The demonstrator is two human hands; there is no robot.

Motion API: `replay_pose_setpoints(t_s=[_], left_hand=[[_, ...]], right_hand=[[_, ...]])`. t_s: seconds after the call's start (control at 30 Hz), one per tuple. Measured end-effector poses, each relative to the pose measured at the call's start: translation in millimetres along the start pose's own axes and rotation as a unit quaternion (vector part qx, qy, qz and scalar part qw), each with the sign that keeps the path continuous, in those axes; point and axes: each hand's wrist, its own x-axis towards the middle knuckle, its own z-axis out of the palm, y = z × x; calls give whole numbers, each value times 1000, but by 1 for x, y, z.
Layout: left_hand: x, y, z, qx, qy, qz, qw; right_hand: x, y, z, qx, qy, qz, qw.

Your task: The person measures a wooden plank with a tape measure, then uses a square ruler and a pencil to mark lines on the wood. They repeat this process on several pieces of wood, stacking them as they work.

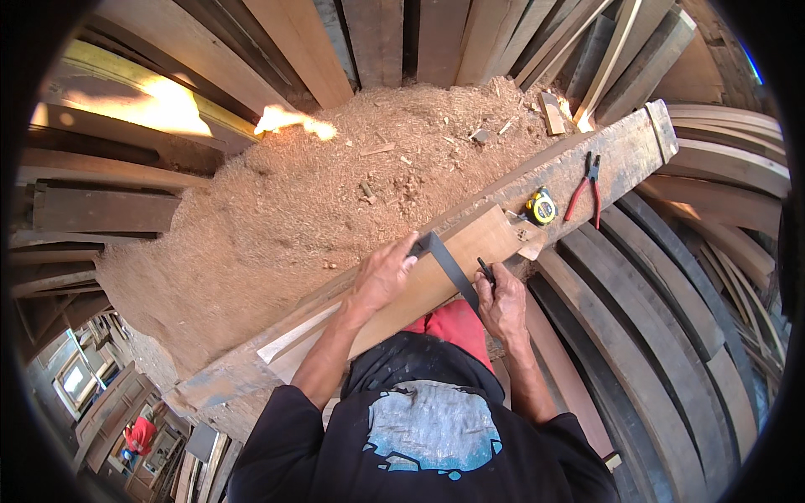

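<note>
A wooden board (490, 241) lies lengthwise on a long, worn timber beam (631, 149). Across the board's face runs the dark flat blade of a try square (454, 268), its thicker stock at the board's far-left edge. My left hand (382, 275) rests over that edge, with its thumb and fingertips against the stock, steadying the square. Between the fingers of my right hand (505, 303) is a black pen (485, 269), beside the blade's near end. The pen's tip points up, apart from the board's surface.
Red-handled pliers (586, 191) and a yellow-and-black tape measure (541, 206) lie on the beam. Beyond it spreads a heap of wood shavings (335, 184). Planks (457, 42) stand around the far side; curved timbers (637, 335) are stacked at right. Another person (140, 435) is at lower left.
</note>
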Motion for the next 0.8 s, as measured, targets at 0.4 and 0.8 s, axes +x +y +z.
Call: replay_pose_setpoints(t_s=[0.4, 0.8], left_hand=[[2, 38, 27, 100, -8, 83, 991], [31, 67, 37, 126, -32, 57, 990]], right_hand=[[21, 15, 11, -8, 67, -119, 991], [33, 24, 10, -28, 130, -114, 984]])
